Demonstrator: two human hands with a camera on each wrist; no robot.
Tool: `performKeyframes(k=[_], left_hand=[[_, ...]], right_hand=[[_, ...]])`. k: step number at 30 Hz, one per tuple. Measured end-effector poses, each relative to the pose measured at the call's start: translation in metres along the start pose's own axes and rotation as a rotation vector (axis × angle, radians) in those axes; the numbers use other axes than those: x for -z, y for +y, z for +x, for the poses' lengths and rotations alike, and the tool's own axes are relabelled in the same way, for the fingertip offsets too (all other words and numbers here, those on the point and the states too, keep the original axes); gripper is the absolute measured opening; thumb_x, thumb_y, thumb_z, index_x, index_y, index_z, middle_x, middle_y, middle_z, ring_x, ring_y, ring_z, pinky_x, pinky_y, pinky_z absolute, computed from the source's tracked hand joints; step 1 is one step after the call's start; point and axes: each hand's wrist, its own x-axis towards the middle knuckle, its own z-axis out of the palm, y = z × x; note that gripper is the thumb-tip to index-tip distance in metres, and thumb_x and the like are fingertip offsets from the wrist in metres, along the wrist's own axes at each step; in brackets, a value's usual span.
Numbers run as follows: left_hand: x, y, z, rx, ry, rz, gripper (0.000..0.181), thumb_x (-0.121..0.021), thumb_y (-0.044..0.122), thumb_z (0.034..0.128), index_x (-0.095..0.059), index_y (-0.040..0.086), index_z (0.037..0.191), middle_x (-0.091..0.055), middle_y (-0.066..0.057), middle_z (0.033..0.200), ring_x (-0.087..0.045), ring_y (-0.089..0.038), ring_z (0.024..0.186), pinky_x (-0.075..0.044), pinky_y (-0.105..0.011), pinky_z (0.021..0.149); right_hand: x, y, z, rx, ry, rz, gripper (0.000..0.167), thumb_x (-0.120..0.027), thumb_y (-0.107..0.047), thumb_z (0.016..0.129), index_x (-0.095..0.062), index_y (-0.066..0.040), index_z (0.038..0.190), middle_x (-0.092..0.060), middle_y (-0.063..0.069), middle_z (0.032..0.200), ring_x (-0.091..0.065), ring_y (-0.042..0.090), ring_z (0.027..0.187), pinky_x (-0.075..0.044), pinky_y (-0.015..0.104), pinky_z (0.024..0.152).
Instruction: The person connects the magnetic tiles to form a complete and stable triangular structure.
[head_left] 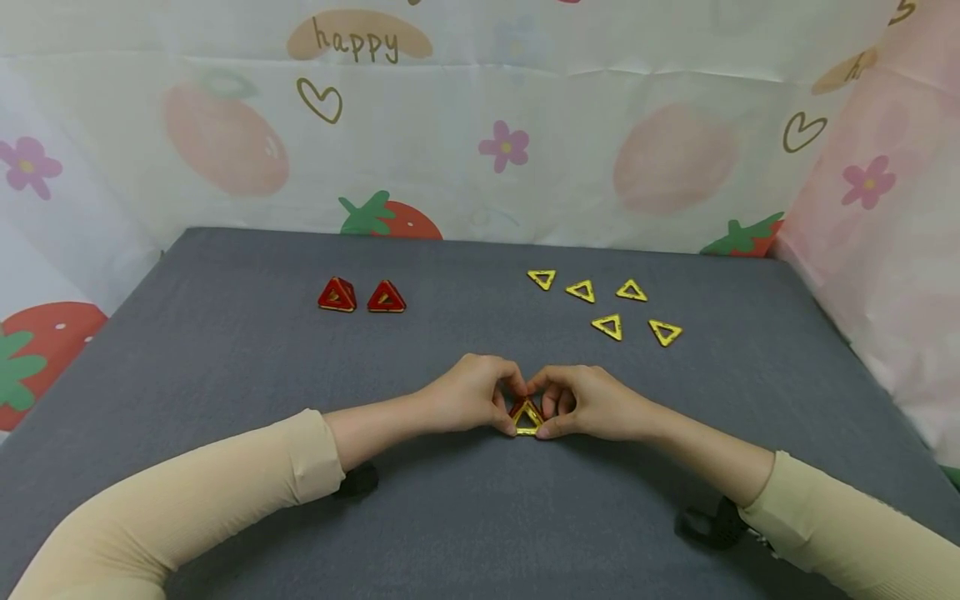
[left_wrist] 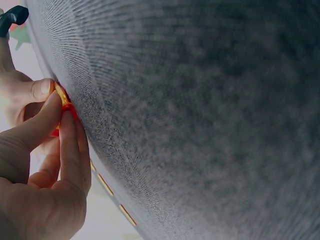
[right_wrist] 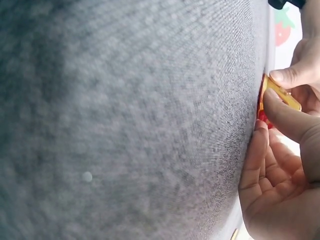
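Note:
Between both hands, near the middle of the grey table, a small pyramid of triangle pieces has a yellow triangle (head_left: 528, 419) on its near face and red pieces behind. My left hand (head_left: 476, 393) pinches its left side with thumb and fingers; my right hand (head_left: 596, 402) pinches the right side. In the left wrist view the left hand (left_wrist: 55, 165) has its thumb on the yellow triangle (left_wrist: 62, 94) and fingers by the red part. The right wrist view shows the right hand (right_wrist: 285, 155) with its thumb against the yellow triangle (right_wrist: 282, 92).
Two red pyramids (head_left: 337, 295) (head_left: 386, 297) stand side by side at the back left of the table (head_left: 225, 367). Several loose yellow triangles (head_left: 607, 327) lie flat at the back right. A patterned cloth (head_left: 570, 183) hangs behind the table.

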Motion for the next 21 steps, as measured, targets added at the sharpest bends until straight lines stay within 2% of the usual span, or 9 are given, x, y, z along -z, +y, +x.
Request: performKeyframes(k=[8,12,18,21], left_hand=[[-0.0013,0.0031,-0.0014,-0.033,0.02,0.06,0.034,-0.086,0.008,0.0736,-0.068,0.004,0.102,-0.069,-0.01,0.098,-0.065,-0.004,0.066,-0.05,-0.017,0.059],[-0.0016,0.0038,-0.0019,-0.029,0.018,0.062,0.036,-0.086,0.006,0.0726,-0.068,0.004,0.103,-0.069,-0.01,0.1,-0.065,-0.005,0.068,-0.051,-0.017,0.06],[-0.0019,0.0032,-0.0021,-0.044,0.008,0.086,0.04,-0.086,0.003,0.0718,-0.067,0.003,0.107,-0.07,-0.011,0.105,-0.065,-0.004,0.073,-0.052,-0.014,0.062],[-0.0019,0.0032,-0.002,-0.034,0.01,0.07,0.04,-0.086,0.004,0.0722,-0.067,0.003,0.107,-0.071,-0.011,0.104,-0.065,-0.004,0.072,-0.052,-0.014,0.062]], right_hand=[[0.0011,-0.0007,-0.0009,0.002,-0.016,0.01,0.047,-0.082,-0.022,0.081,-0.062,-0.015,0.123,-0.063,0.0,0.088,-0.056,0.007,0.068,-0.049,0.021,0.061],[0.0013,-0.0017,-0.001,-0.009,-0.026,0.011,0.05,-0.083,-0.02,0.079,-0.062,-0.018,0.124,-0.063,-0.001,0.089,-0.056,0.008,0.068,-0.049,0.021,0.061],[0.0013,-0.0014,-0.0007,-0.012,-0.03,0.019,0.049,-0.083,-0.019,0.079,-0.061,-0.017,0.124,-0.063,0.0,0.089,-0.056,0.008,0.069,-0.05,0.022,0.062],[0.0016,-0.0013,-0.0008,-0.008,-0.027,0.023,0.049,-0.083,-0.019,0.079,-0.062,-0.016,0.123,-0.063,0.002,0.089,-0.056,0.009,0.068,-0.049,0.022,0.061]])
